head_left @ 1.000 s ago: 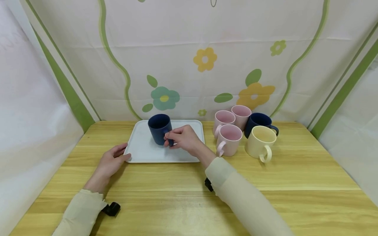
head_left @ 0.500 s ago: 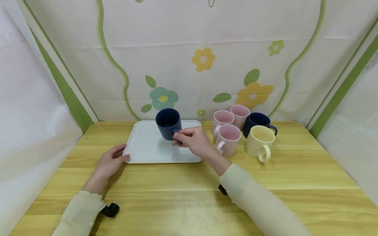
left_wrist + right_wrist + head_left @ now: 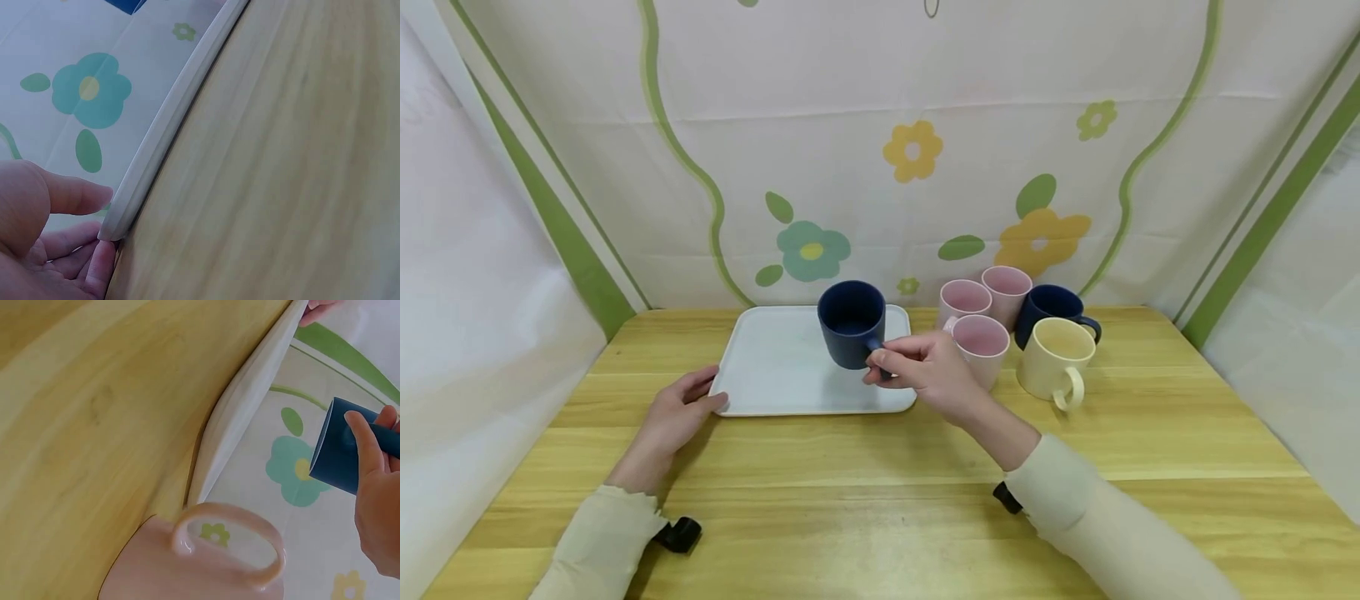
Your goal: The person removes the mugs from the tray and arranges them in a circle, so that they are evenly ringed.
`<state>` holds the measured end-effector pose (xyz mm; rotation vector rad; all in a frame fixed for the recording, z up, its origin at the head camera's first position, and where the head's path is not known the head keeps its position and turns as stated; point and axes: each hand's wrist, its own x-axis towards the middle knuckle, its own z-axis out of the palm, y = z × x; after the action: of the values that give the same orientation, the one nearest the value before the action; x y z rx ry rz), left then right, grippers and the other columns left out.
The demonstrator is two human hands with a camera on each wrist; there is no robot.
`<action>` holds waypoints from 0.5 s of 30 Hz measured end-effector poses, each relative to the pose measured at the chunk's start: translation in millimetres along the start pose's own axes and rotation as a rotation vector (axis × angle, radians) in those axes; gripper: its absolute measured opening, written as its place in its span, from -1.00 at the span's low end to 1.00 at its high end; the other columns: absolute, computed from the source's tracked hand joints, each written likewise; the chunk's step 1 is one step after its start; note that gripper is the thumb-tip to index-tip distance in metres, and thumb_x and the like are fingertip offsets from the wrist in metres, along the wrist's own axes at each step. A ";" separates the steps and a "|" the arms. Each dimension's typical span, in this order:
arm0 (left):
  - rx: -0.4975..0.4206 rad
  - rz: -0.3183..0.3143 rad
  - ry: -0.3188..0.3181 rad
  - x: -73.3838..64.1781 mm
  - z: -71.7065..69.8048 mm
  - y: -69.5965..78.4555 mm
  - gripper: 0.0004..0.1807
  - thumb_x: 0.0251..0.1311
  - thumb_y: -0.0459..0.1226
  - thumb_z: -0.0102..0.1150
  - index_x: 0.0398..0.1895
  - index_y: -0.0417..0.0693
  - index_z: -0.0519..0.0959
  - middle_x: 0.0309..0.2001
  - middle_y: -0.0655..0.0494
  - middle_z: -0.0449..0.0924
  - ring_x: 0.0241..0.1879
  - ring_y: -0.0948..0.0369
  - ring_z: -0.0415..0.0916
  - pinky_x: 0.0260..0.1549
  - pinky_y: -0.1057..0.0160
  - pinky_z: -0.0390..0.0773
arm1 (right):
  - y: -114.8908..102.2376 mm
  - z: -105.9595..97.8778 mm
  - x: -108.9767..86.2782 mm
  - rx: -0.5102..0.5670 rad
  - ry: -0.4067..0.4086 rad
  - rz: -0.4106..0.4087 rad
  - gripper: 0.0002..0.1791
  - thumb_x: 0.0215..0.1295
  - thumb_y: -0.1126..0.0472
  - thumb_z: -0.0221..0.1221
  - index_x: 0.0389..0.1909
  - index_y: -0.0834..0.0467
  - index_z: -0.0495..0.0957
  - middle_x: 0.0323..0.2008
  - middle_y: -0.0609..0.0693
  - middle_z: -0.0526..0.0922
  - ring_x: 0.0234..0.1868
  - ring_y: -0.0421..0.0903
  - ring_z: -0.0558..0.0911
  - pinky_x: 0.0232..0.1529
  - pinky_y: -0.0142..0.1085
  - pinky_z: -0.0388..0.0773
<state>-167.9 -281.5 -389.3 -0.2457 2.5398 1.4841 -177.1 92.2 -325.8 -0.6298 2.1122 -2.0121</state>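
A dark blue mug (image 3: 848, 337) hangs above the right part of a white rectangular tray (image 3: 775, 362). My right hand (image 3: 934, 373) pinches its handle between thumb and fingers; in the right wrist view the mug (image 3: 337, 447) is clear of the tray. At the tray's near left corner is my left hand (image 3: 672, 421), its thumb over the rim and its fingers along the outside. The left wrist view shows that thumb (image 3: 81, 195) and the fingers on either side of the tray's corner (image 3: 122, 219).
Right of the tray stand three pink mugs, the front one (image 3: 988, 367) partly behind my right hand. Beside them are a second dark blue mug (image 3: 1047, 307) and a pale yellow mug (image 3: 1054, 367). A flowered curtain (image 3: 850, 167) closes off the back of the wooden table (image 3: 835, 500).
My right hand has lifted the dark blue mug off the tray and carried it to the right. The left hand has stayed at the tray's corner.
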 end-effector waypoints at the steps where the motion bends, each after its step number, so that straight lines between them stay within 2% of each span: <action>1: 0.003 0.002 0.001 0.0 0.0 -0.1 -0.23 0.59 -0.14 0.11 0.72 -0.13 0.09 0.65 -0.28 0.15 0.65 -0.19 0.06 0.58 -0.18 0.16 | -0.9 -1.8 -2.5 0.011 -0.001 -0.006 -0.72 0.50 0.35 0.25 -0.05 0.57 0.68 -0.27 0.17 0.86 -0.22 -0.13 0.86 -0.01 -0.04 0.78; 7: 0.020 0.012 0.008 0.5 0.3 -1.2 -0.23 0.58 -0.12 0.12 0.71 -0.13 0.11 0.64 -0.30 0.18 0.64 -0.21 0.09 0.56 -0.18 0.19 | -6.5 -12.1 -14.8 0.074 -0.009 0.003 -0.69 0.51 0.38 0.22 -0.01 0.64 0.63 -0.35 -0.01 0.85 -0.23 -0.13 0.86 -0.02 -0.03 0.77; 15: 0.015 0.012 0.011 0.0 0.3 -2.0 -0.23 0.58 -0.13 0.12 0.71 -0.13 0.10 0.64 -0.30 0.18 0.64 -0.21 0.10 0.55 -0.17 0.21 | -11.3 -21.3 -23.3 0.096 -0.002 0.019 -0.68 0.52 0.38 0.20 0.03 0.65 0.61 -0.37 -0.03 0.84 -0.22 -0.11 0.87 0.00 -0.05 0.77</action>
<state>-167.4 -282.3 -391.2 -0.2378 2.5645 1.4711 -162.4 121.0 -317.0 -0.5936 1.9988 -2.0870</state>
